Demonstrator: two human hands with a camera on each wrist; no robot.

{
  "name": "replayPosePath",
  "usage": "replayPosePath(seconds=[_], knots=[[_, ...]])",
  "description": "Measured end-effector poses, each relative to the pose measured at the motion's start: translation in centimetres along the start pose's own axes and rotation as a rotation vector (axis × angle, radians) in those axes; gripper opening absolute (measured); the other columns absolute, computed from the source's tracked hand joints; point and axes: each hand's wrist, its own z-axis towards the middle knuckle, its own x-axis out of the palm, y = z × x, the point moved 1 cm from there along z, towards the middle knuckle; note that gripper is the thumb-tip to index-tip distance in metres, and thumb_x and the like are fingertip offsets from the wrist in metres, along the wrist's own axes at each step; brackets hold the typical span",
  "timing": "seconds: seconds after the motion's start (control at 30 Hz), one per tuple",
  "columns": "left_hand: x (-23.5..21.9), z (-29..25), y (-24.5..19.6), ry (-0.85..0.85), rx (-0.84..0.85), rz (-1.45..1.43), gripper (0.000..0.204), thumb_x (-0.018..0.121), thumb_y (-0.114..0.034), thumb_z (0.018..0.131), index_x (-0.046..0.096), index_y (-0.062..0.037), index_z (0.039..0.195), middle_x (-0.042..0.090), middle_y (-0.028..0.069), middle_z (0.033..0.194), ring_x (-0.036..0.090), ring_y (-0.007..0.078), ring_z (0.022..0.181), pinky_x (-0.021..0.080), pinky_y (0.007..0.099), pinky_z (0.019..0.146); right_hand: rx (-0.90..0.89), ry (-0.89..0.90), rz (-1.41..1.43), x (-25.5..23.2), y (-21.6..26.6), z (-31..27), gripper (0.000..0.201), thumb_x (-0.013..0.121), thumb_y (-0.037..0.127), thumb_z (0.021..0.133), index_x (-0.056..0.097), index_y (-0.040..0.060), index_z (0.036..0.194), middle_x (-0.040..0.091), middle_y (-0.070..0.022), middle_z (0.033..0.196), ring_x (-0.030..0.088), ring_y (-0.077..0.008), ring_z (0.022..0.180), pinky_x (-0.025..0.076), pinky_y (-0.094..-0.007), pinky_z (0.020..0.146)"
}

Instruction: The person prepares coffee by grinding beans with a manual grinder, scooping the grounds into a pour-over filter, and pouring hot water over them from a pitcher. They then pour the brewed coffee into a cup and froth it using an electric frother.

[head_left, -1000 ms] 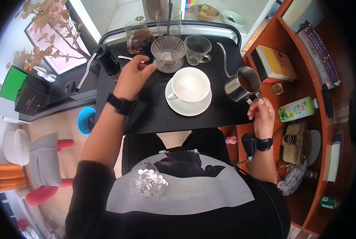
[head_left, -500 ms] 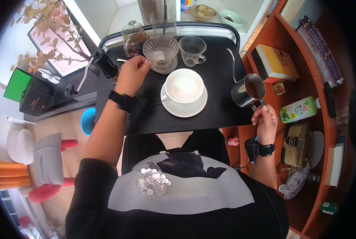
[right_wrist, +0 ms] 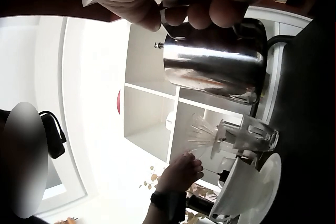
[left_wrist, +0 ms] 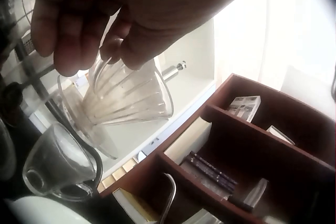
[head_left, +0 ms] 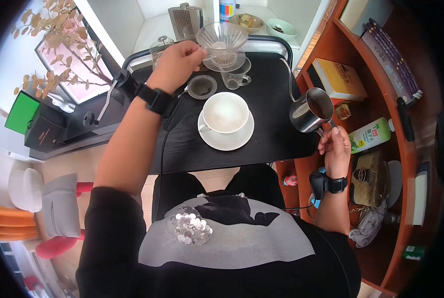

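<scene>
My left hand (head_left: 180, 62) grips the handle of a ribbed clear glass coffee dripper (head_left: 223, 37). In the left wrist view the dripper (left_wrist: 123, 92) is held up, its wide rim facing right. Beneath it in the head view are a clear glass cup (head_left: 234, 79) and a round, grey-rimmed vessel (head_left: 202, 88). My right hand (head_left: 337, 149) holds the handle of a steel gooseneck kettle (head_left: 307, 115) at the table's right side, its top uncovered. A white cup (head_left: 225, 113) with a pale surface inside sits on a white saucer (head_left: 227, 144) between my hands.
A black hand grinder (head_left: 125, 82) stands at the table's left edge. The glass teapot (head_left: 161, 44) behind my left hand is partly hidden. Close on the right rises a brown shelf unit (head_left: 326, 30) with books and a green bottle (head_left: 371, 135). A black rail (head_left: 266, 38) borders the table's back.
My left hand has lifted the dripper up, back and to the right, uncovering the round vessel that was under it. My right hand keeps hold of the kettle, which has shifted slightly right.
</scene>
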Motion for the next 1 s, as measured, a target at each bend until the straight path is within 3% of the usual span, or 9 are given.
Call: replayPosePath(seconds=[0.23, 0.3, 0.63, 0.83, 0.9, 1.0], knots=[[2.8, 2.0, 1.2, 0.077, 0.010, 0.021, 0.028, 0.058, -0.025, 0.083, 0.057, 0.0023, 0.078, 0.055, 0.0027, 0.064, 0.052, 0.0099, 0.058, 0.044, 0.0252, 0.056, 0.002, -0.012, -0.012, -0.7, 1.3, 0.6, 0.024, 0.047, 0.029, 0.091, 0.052, 0.0087, 0.079, 0.051, -0.0004, 0.065, 0.049, -0.0080, 0.054, 0.036, -0.0186, 0.046], [3.0, 2.4, 1.6, 0.131, -0.012, 0.070, 0.024, 0.058, -0.026, 0.085, 0.059, -0.0016, 0.084, 0.055, -0.0008, 0.070, 0.051, 0.0065, 0.060, 0.044, 0.0209, 0.056, 0.008, -0.016, -0.020, -0.8, 1.4, 0.8, 0.024, 0.048, 0.029, 0.091, 0.051, 0.0088, 0.079, 0.051, -0.0004, 0.065, 0.049, -0.0080, 0.054, 0.036, -0.0187, 0.046], [3.3, 3.0, 3.3, 0.099, 0.065, 0.124, 0.023, 0.058, -0.023, 0.085, 0.059, 0.0002, 0.083, 0.056, 0.0006, 0.072, 0.051, 0.0076, 0.065, 0.043, 0.0215, 0.060, 0.008, 0.010, -0.092, 0.9, 2.4, 2.6, 0.026, 0.048, 0.030, 0.091, 0.052, 0.0087, 0.077, 0.049, 0.0011, 0.063, 0.047, -0.0067, 0.053, 0.035, -0.0184, 0.046], [2.6, 1.2, 3.6, 0.023, 0.094, 0.034, 0.027, 0.060, -0.019, 0.083, 0.054, -0.0003, 0.102, 0.055, 0.0011, 0.076, 0.050, 0.0078, 0.068, 0.043, 0.0224, 0.062, 0.007, 0.072, -0.251, 2.9, 5.1, 4.9, 0.027, 0.048, 0.030, 0.091, 0.052, 0.0091, 0.074, 0.049, 0.0021, 0.060, 0.046, -0.0051, 0.052, 0.034, -0.0176, 0.045], [1.3, -0.8, 3.2, -0.056, 0.130, 0.023, 0.040, 0.064, -0.023, 0.079, 0.051, -0.0011, 0.110, 0.057, 0.0088, 0.079, 0.056, 0.0165, 0.071, 0.046, 0.0279, 0.065, -0.008, 0.102, -0.299, 3.6, 6.1, 5.6, 0.028, 0.048, 0.030, 0.091, 0.051, 0.0088, 0.073, 0.048, 0.0021, 0.059, 0.046, -0.0047, 0.050, 0.033, -0.0172, 0.044], [-0.6, -4.5, 3.8, -0.098, 0.110, -0.067, 0.037, 0.063, -0.014, 0.080, 0.048, -0.0014, 0.112, 0.055, 0.0050, 0.079, 0.054, 0.0110, 0.073, 0.044, 0.0235, 0.065, -0.015, 0.189, -0.326, 4.0, 7.2, 6.8, 0.029, 0.048, 0.031, 0.091, 0.051, 0.0086, 0.072, 0.047, 0.0022, 0.057, 0.044, -0.0043, 0.048, 0.032, -0.0172, 0.042]])
